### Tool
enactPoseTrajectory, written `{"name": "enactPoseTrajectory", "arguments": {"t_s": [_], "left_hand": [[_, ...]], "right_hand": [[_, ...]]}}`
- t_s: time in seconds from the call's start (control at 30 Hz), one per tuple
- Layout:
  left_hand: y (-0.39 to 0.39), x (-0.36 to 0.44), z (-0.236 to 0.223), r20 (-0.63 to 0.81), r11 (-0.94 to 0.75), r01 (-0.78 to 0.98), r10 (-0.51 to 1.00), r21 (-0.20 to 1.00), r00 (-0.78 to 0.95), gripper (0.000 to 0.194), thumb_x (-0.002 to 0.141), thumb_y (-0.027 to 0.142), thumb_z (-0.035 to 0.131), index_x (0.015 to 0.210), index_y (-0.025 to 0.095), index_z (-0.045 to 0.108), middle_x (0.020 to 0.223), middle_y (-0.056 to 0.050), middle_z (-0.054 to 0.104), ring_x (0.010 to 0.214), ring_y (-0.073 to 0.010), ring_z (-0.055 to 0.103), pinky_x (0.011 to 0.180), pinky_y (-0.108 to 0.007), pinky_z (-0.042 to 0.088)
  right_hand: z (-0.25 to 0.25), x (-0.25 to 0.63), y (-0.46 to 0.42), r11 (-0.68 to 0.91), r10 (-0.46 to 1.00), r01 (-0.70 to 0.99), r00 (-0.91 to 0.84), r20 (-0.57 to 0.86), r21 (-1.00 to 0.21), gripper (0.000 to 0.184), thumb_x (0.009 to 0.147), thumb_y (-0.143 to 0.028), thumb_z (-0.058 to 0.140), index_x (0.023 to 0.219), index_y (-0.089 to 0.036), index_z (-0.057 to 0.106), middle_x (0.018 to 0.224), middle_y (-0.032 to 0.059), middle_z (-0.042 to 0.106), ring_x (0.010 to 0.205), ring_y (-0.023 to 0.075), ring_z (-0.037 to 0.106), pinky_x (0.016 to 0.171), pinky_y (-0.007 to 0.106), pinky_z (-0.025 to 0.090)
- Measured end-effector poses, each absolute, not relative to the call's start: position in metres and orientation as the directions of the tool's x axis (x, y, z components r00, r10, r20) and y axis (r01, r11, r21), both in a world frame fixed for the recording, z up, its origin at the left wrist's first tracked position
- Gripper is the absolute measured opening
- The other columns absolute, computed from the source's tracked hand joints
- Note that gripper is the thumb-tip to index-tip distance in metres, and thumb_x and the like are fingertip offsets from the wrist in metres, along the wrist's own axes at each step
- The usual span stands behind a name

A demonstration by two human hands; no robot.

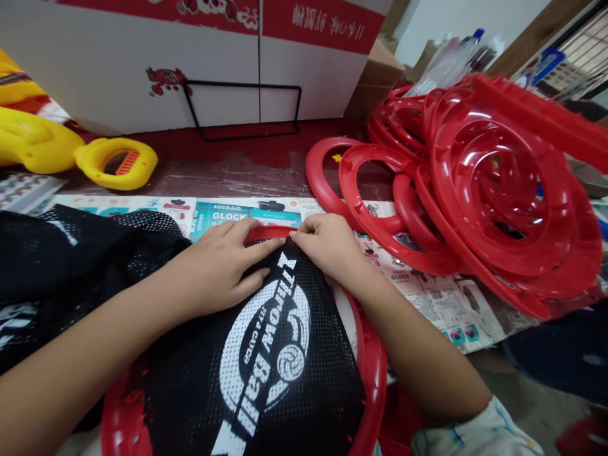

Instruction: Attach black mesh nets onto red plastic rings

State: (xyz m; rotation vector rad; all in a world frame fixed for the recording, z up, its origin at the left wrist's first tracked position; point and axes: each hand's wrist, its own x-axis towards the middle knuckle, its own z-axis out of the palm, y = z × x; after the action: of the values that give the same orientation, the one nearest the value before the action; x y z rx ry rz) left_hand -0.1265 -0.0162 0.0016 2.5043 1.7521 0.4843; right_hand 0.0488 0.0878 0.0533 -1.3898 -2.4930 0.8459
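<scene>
A black mesh net (327, 342) with white "Throw Ball" lettering lies over a red plastic ring (373, 373) in front of me. The ring's far rim shows between my hands. My left hand (223, 259) grips the net's far edge at this rim, some fingers over the rim and others across the mesh. Beside it, my right hand (327, 244) pinches the net's edge against the rim, fingertips close to those of the left. What lies under the fingertips is hidden. More black mesh (137, 247) is bunched to the left of the net.
Red plastic rings (503, 247) are heaped on the right. Yellow plastic pieces (116, 163) lie at the left. A white and red carton (228, 63) stands at the back, a black wire frame (247, 134) before it. Printed cardboard sheets (403, 278) cover part of the table.
</scene>
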Motion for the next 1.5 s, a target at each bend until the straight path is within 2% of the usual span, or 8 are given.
{"name": "enactPoseTrajectory", "arguments": {"t_s": [0.37,0.6,0.77,0.83,0.9,1.0,1.23,1.5], "left_hand": [[-0.018,-0.122,0.002,0.203,-0.292,0.95,0.942,0.105,0.267,0.05,0.093,0.041,0.043,0.141,0.028,0.05,0.128,-0.021,0.043,0.108,-0.0398,0.053,0.088,-0.057,0.048],[-0.026,-0.125,0.009,0.147,-0.253,0.965,0.959,0.07,0.241,0.048,0.094,0.044,0.042,0.139,0.031,0.05,0.126,-0.017,0.048,0.099,-0.0353,0.057,0.084,-0.051,0.05],[-0.034,-0.121,0.022,0.051,-0.171,0.984,0.983,-0.054,0.174,0.047,0.091,0.047,0.044,0.13,0.024,0.056,0.104,-0.016,0.055,0.079,-0.0338,0.06,0.071,-0.051,0.052],[-0.034,-0.119,0.022,0.089,-0.165,0.986,0.982,-0.029,0.167,0.049,0.089,0.043,0.046,0.129,0.016,0.056,0.105,-0.018,0.055,0.088,-0.0374,0.06,0.077,-0.054,0.052],[-0.032,-0.117,0.017,0.163,-0.238,0.971,0.96,0.037,0.229,0.054,0.086,0.035,0.048,0.135,0.012,0.051,0.123,-0.024,0.051,0.112,-0.0426,0.055,0.092,-0.057,0.049],[-0.028,-0.118,0.007,0.208,-0.395,0.911,0.907,0.121,0.366,0.059,0.084,0.023,0.046,0.143,0.016,0.044,0.148,-0.024,0.034,0.135,-0.043,0.038,0.108,-0.059,0.038],[-0.023,-0.121,0.005,0.245,-0.448,0.881,0.881,0.154,0.405,0.058,0.084,0.02,0.045,0.142,0.018,0.048,0.138,-0.025,0.043,0.122,-0.0423,0.051,0.098,-0.061,0.046],[-0.023,-0.119,0.005,0.249,-0.418,0.892,0.894,0.17,0.371,0.058,0.084,0.019,0.043,0.142,0.019,0.048,0.138,-0.024,0.042,0.122,-0.0402,0.05,0.099,-0.06,0.045]], "right_hand": [[0.061,0.051,0.09,0.478,0.796,0.774,-0.581,-0.168,-0.415,0.016,0.081,-0.016,0.062,0.065,-0.014,0.066,0.061,0.0015,0.06,0.059,0.0125,0.05,0.057,0.026,0.03],[0.077,0.059,0.08,0.472,0.714,0.73,-0.645,-0.271,-0.494,0.009,0.083,-0.021,0.07,0.077,-0.015,0.071,0.072,0.0013,0.066,0.064,0.0113,0.055,0.06,0.024,0.035],[0.086,0.059,0.069,0.534,0.656,0.739,-0.669,-0.35,-0.411,0.007,0.078,-0.023,0.073,0.078,-0.016,0.071,0.07,0.0004,0.066,0.06,0.0106,0.053,0.057,0.024,0.032],[0.087,0.059,0.069,0.565,0.634,0.732,-0.68,-0.368,-0.38,0.008,0.08,-0.023,0.07,0.076,-0.016,0.071,0.068,0.0003,0.065,0.059,0.0105,0.051,0.056,0.025,0.03],[0.086,0.06,0.07,0.562,0.639,0.725,-0.686,-0.347,-0.398,0.012,0.084,-0.023,0.066,0.075,-0.015,0.071,0.067,0.0004,0.065,0.059,0.0103,0.051,0.057,0.025,0.03],[0.084,0.061,0.076,0.502,0.673,0.731,-0.666,-0.323,-0.461,0.018,0.087,-0.023,0.062,0.074,-0.015,0.07,0.067,0.0005,0.064,0.061,0.0106,0.051,0.058,0.024,0.032],[0.076,0.061,0.085,0.438,0.75,0.748,-0.61,-0.257,-0.499,0.018,0.082,-0.02,0.061,0.067,-0.014,0.069,0.062,0.0008,0.062,0.06,0.0116,0.052,0.056,0.025,0.034],[0.07,0.059,0.093,0.435,0.756,0.753,-0.604,-0.254,-0.494,0.016,0.08,-0.02,0.06,0.07,-0.014,0.071,0.062,0.0012,0.062,0.06,0.0122,0.053,0.056,0.025,0.033]]}}
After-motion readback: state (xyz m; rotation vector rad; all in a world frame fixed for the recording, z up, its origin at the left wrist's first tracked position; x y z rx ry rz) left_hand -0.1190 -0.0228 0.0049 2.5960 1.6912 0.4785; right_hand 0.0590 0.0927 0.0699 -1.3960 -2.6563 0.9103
